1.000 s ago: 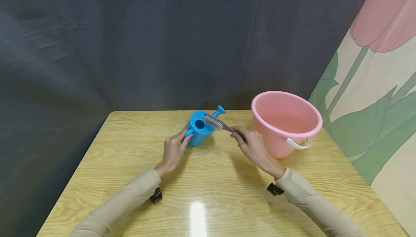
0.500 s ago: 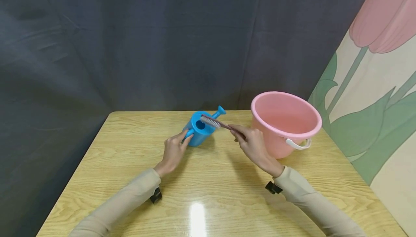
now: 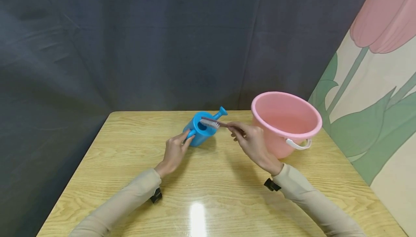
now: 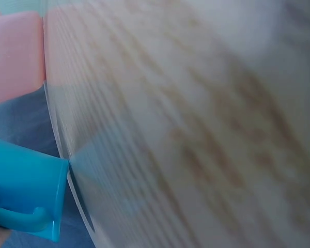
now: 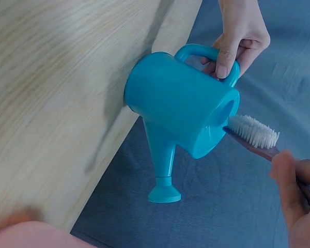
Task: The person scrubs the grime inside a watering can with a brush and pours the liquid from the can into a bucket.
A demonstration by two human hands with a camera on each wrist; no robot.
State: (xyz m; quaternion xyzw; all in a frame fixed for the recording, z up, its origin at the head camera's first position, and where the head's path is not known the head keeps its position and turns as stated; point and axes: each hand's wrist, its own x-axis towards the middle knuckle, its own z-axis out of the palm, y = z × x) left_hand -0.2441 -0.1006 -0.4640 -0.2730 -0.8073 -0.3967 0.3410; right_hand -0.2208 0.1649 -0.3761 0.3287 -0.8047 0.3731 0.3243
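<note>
A blue watering can (image 3: 197, 139) stands near the table's back edge, its spout pointing to the back right. My left hand (image 3: 174, 153) grips its handle, thumb and fingers wrapped round the loop (image 5: 199, 50). In my right hand (image 3: 254, 145) is a brush (image 5: 254, 135) with white bristles and a purplish-brown handle, pinched by the handle. The brush head lies at the round opening in the can's top. Whether its tip touches the rim or enters the hole, I cannot tell. The left wrist view shows the can's lower body (image 4: 26, 173) and only a sliver of that hand.
A pink bucket (image 3: 274, 146) with a white handle (image 3: 298, 144) stands right of my right hand, close to it. The wooden table (image 3: 130, 132) ends at a dark curtain (image 3: 175, 42) behind. A wall with painted tulips (image 3: 364, 121) runs along the right.
My right hand has shifted slightly left and the brush head has moved from the can's right side of the top over the opening. The can has tilted or shifted very slightly right.
</note>
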